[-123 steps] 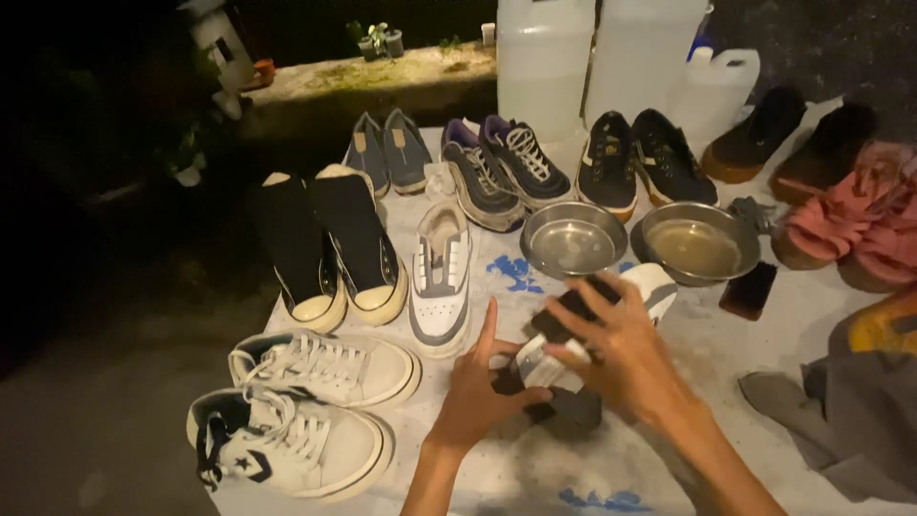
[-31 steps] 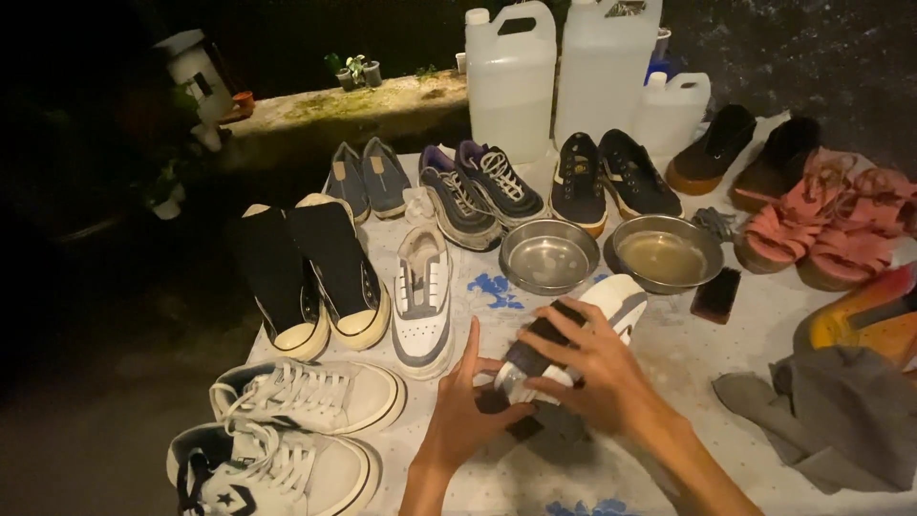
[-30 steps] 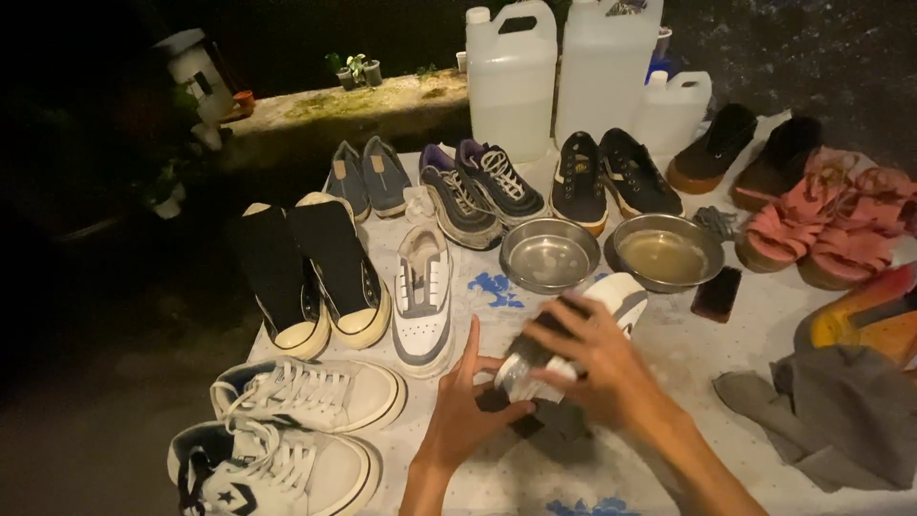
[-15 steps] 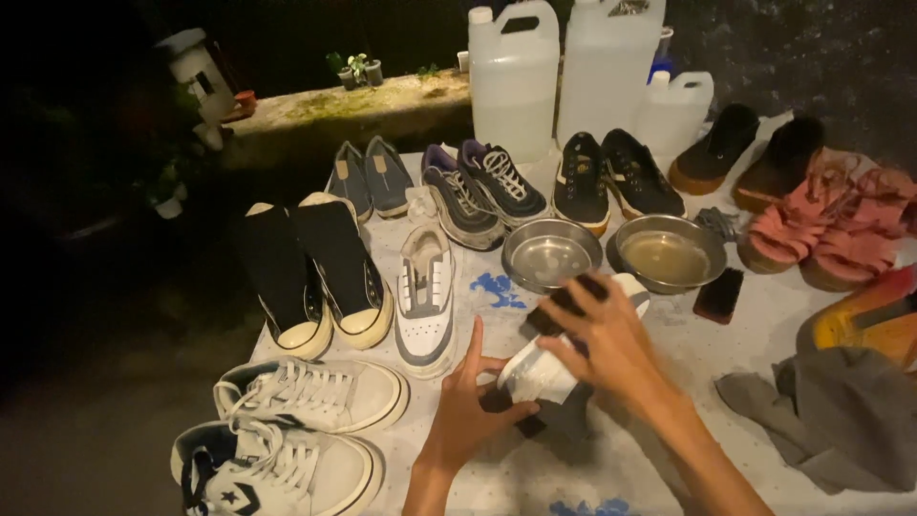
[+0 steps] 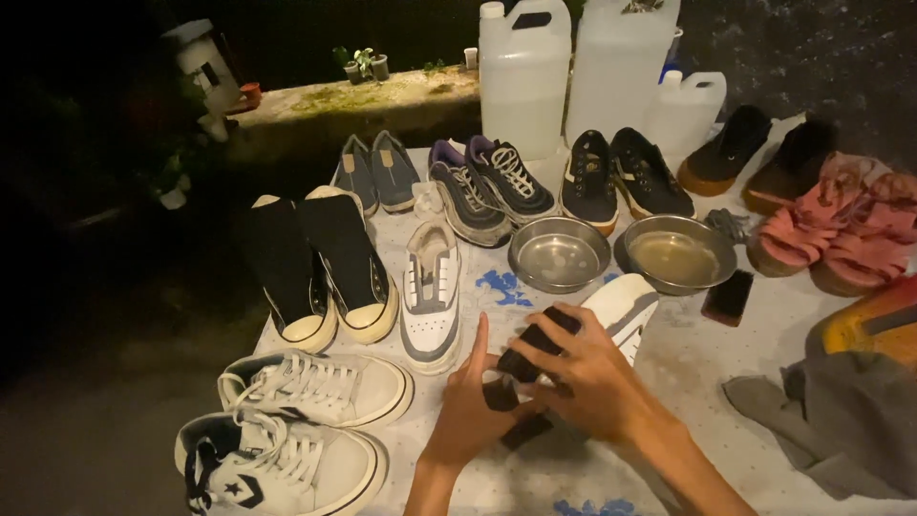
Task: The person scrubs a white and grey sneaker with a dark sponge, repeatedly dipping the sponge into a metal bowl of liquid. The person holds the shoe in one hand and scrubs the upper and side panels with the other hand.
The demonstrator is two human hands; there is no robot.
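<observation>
A white shoe (image 5: 626, 306) lies sole-up on the pale patterned sheet (image 5: 688, 363), toe pointing away from me. My left hand (image 5: 473, 411) holds its near end, index finger raised. My right hand (image 5: 592, 377) rests over the middle of the shoe, shut on a small dark brush-like thing (image 5: 533, 346) pressed against the sole. I cannot tell whether it is a brush or a cloth. The heel of the shoe is hidden under both hands.
Two metal bowls stand just beyond: an empty one (image 5: 559, 253) and one with murky water (image 5: 678, 256). A dark phone (image 5: 728, 296) lies to the right, and a grey cloth (image 5: 831, 420) nearer me. Pairs of shoes ring the sheet, including a lone white sneaker (image 5: 430, 296); large plastic jugs (image 5: 523, 81) stand behind.
My right hand with the dark thing has slid back toward me along the sole, uncovering the shoe's toe. The left hand keeps its hold.
</observation>
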